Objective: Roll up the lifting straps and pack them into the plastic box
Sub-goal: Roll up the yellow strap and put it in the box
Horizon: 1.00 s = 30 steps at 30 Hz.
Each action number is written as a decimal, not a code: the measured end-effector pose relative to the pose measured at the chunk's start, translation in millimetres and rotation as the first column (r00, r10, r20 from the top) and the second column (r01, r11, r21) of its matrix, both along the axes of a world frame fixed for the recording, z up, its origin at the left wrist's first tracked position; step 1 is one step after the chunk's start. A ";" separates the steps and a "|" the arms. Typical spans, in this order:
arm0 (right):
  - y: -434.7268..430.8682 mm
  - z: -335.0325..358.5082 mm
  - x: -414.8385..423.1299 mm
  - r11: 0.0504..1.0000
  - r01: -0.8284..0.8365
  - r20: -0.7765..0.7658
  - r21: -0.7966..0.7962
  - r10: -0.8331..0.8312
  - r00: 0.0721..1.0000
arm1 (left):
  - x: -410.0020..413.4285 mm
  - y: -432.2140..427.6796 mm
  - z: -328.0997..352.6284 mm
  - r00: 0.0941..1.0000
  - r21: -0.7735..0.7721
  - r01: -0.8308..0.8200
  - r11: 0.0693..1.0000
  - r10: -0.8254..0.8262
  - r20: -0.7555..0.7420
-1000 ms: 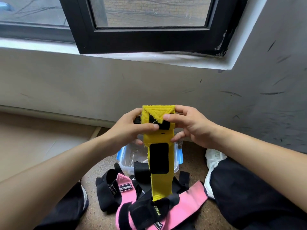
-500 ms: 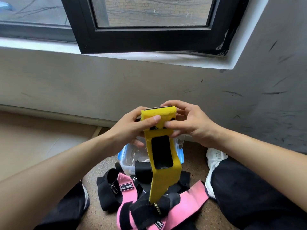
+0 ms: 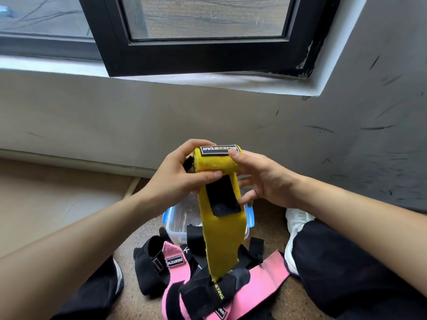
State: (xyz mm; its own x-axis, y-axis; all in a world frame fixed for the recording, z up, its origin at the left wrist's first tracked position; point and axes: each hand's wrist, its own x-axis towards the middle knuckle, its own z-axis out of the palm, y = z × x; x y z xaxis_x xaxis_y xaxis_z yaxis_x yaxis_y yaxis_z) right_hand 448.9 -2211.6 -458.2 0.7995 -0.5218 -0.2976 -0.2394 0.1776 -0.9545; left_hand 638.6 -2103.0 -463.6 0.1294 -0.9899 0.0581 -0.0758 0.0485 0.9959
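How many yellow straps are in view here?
1: the yellow strap, partly rolled, gripped by left hand and right hand over the plastic box; the pile may hide more.

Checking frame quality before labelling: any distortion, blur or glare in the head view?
Head view: wide-angle bowing along the window sill; soft daylight, no glare or hard shadows; label on the yellow strap crisp between left hand and right hand, no motion blur; pink strap below sharp too.
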 end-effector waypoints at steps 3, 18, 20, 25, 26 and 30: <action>0.7 -3.3 2.8 0.999 0.034 0.026 -0.015 -0.033 0.999 | -0.6 0.2 -1.4 1.000 -0.019 0.002 1.000 -0.002 0.001; 1.2 -4.8 1.0 0.971 0.117 0.149 -0.209 -0.087 0.985 | 8.5 2.5 2.7 0.974 0.311 0.170 0.935 -0.110 -0.200; 0.2 -4.0 -0.7 0.961 0.112 0.164 -0.254 -0.071 0.984 | 5.6 4.1 3.7 0.959 0.335 0.204 0.920 -0.119 -0.257; -2.8 -6.0 -3.8 0.913 0.101 0.162 -0.394 -0.039 0.986 | 2.2 2.3 5.2 0.949 0.335 0.152 0.930 -0.042 -0.314; -3.2 -7.1 -3.6 0.901 0.100 0.149 -0.422 -0.040 0.988 | 2.1 2.0 5.4 0.949 0.328 0.139 0.934 -0.031 -0.313; -5.2 -6.5 -4.0 0.883 0.089 0.112 -0.460 -0.042 0.993 | 2.3 0.1 5.9 0.952 0.313 0.110 0.943 -0.010 -0.305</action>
State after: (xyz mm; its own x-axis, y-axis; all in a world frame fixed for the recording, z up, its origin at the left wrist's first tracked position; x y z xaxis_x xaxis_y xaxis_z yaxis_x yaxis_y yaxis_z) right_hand 445.0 -2216.8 -464.8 0.7710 -0.6332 0.0676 -0.1459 -0.2790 -0.9491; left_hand 640.8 -2102.9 -457.7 0.0310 -0.9543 -0.2971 0.2171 -0.2837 0.9340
